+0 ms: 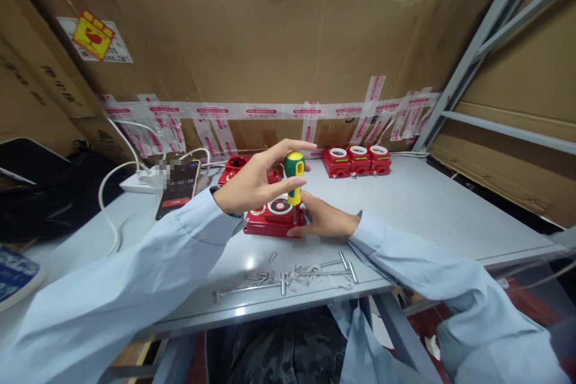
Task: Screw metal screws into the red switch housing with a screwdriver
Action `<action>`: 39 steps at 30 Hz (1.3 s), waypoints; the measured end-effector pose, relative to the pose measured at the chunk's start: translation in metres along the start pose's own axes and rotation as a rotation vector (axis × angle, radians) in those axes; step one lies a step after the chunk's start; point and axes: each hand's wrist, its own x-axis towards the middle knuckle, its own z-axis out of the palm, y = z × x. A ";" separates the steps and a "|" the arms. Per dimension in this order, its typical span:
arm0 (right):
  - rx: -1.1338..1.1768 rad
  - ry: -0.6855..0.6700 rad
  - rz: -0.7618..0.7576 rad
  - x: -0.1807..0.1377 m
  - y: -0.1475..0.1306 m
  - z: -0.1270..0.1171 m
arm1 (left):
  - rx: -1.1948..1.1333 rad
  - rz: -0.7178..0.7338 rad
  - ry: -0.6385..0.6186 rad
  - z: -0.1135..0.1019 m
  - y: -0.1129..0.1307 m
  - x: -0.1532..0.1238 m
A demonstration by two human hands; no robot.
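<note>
My left hand (258,177) is around the green and yellow handle of a screwdriver (294,171), its thumb on the near side and its index finger stretched past the top. The screwdriver stands upright, its shaft pointing down at the right part of a red housing (270,227) with a white ring and a dark round centre. Gripping that housing's right end is my right hand (326,216), thumb at the front; its other fingers are partly hidden. On the table in front lie several loose metal screws (261,279) and T-shaped metal pieces (283,284).
Behind my left hand sits another red housing (234,165), partly covered. Three red units with white rings (359,162) stand at the back right. A phone (179,192) showing a timer leans by a white power strip (137,182) with cables. A large cardboard box (270,42) walls off the back.
</note>
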 end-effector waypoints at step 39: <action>-0.198 0.154 -0.015 -0.005 -0.028 -0.003 | 0.868 -0.474 -0.346 -0.012 -0.050 -0.062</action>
